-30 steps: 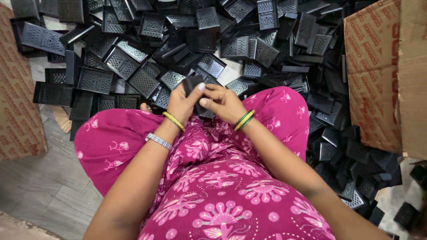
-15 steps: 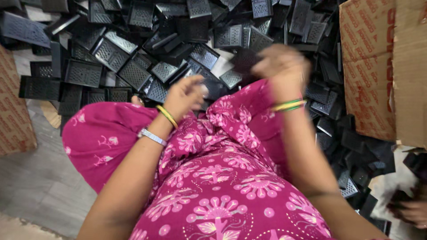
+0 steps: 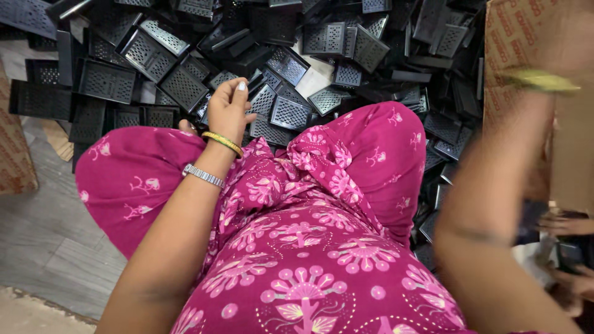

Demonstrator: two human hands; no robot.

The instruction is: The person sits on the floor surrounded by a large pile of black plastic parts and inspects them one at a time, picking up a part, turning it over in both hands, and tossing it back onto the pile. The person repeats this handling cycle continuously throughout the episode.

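My left hand (image 3: 228, 108) reaches out past my left knee, fingers loosely spread and lying on the near edge of a heap of black perforated plastic tray-like pieces (image 3: 185, 74). It rests on them with nothing clasped in it that I can see; the piece right under the fingertips is a small black grid-faced piece (image 3: 263, 99) just to the right of the hand. On that wrist I see a yellow-green bangle (image 3: 223, 142) and, nearer to me, a silver metal bracelet (image 3: 203, 175).

My right hand is raised high at the far right and badly blurred; it runs up to the frame edge, so I cannot tell whether it grips anything. Only its forearm (image 3: 495, 204) and a blurred yellow-green bangle (image 3: 537, 80) show clearly enough to name.

The heap covers the floor from far left to far right, wrapping round my knees, which are covered in magenta cloth with a pink flower print (image 3: 322, 247). A brown cardboard box (image 3: 513, 49) stands at the far right, behind the raised arm. At the near left the grey plank floor (image 3: 43, 241) lies bare. Another person's hand (image 3: 566, 226) shows at the right edge, near the box.
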